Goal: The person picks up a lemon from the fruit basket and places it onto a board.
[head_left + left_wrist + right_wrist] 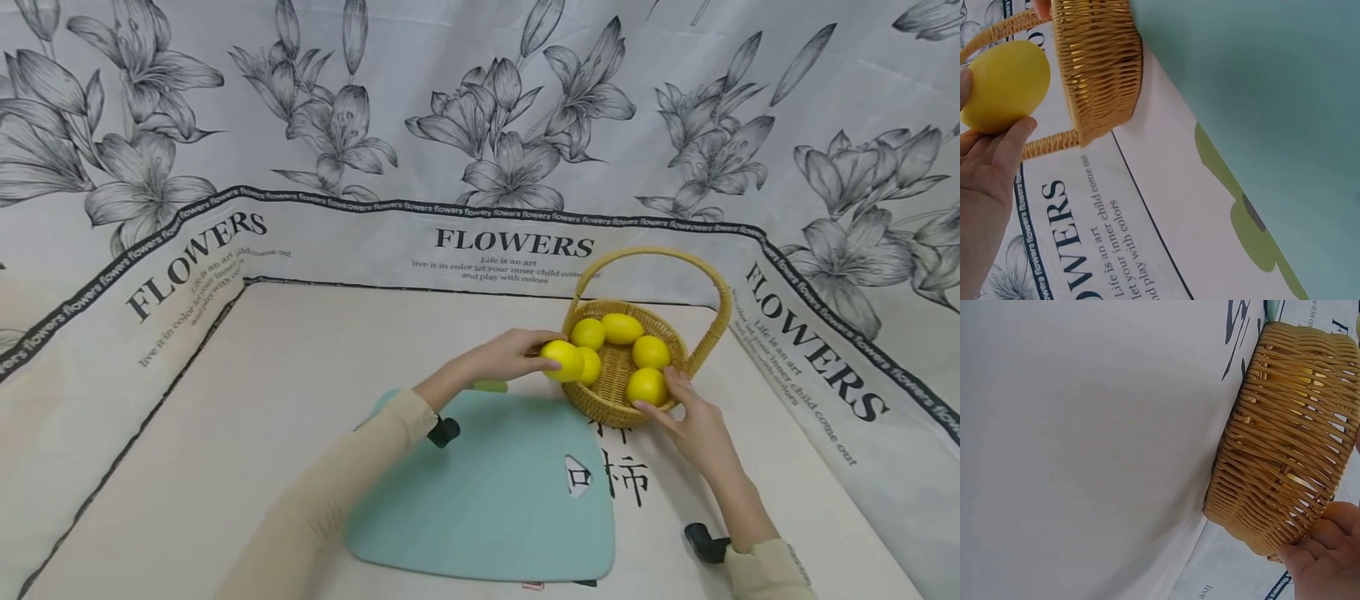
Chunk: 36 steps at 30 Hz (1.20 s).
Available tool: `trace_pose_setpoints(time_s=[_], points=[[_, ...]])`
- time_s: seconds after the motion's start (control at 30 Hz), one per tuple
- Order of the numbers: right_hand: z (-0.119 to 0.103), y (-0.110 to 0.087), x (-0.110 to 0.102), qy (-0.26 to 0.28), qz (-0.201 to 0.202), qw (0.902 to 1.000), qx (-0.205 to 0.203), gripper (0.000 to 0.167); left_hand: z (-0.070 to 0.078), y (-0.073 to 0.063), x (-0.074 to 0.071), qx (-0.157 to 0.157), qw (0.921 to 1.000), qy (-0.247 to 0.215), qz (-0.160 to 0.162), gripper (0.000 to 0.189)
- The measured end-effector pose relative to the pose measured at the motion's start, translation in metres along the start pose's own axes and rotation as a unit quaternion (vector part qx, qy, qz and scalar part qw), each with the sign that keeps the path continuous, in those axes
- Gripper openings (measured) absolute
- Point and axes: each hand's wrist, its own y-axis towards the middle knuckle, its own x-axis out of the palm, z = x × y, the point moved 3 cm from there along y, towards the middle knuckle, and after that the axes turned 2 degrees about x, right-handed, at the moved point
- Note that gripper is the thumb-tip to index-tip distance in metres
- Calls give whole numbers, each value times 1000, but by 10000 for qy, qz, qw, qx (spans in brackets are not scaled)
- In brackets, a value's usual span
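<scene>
My left hand [510, 354] holds a yellow lemon [562, 361] between thumb and fingers at the left rim of a wicker basket [611, 412]. In the left wrist view the held lemon [1010, 84] shows large beside the basket's woven wall [1100, 75]. Several other lemons [622, 328] lie inside, one partly hidden behind the held one. At the basket's front right, my right hand [693, 421] grips the rim, its thumb and fingers around the nearest lemon [647, 387]. The right wrist view shows those fingers [1329, 537] against the outer weave.
A pale teal cutting board [480, 492] lies in front of the basket on a white cloth [247, 400] with dark printed characters. The basket's tall handle [656, 252] arches over it. Behind and at the sides hangs a flower-printed curtain [337, 242].
</scene>
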Motion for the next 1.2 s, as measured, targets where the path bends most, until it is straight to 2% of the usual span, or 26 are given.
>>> trace_pose_setpoints(time_s=[0.53,0.97,1.2], points=[[2,-1,2,-76,17,10000,26,81,-19,-37,-2,-171,9998,-4,-131,51],[2,0,1,-121,-12,9999,88,82,-37,-70,-4,-425,9990,45,-126,51],[1,1,2,-110,-33,9999,91,82,-49,-88,-2,-603,9981,-100,-124,53]])
